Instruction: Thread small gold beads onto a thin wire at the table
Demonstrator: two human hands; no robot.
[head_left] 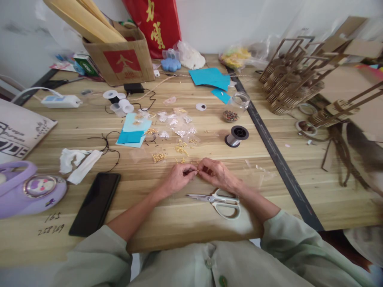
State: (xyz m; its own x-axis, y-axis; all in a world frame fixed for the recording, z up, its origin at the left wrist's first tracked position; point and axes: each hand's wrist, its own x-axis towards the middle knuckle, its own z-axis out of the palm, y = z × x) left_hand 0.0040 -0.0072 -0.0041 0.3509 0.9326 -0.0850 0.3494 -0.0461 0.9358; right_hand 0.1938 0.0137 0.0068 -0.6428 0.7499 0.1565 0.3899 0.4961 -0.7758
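"what lies nearest the body?"
"the scissors (208, 197), flat on the table (167, 227) between the forearms."
"and the hands?"
"just beyond. the left hand (178, 176) is closed to a pinch, thumb against fingers, on a tiny gold-coloured piece (197, 171). the right hand (218, 172) pinches it from the other side, fingers curled."
"so the piece sits between them?"
"yes, where the fingertips meet, just above the table; too small to make out its shape."
"past that?"
"a pile of gold-coloured bits (158, 157), then a spool (235, 137) to the right, and farther back a jar (239, 104)."
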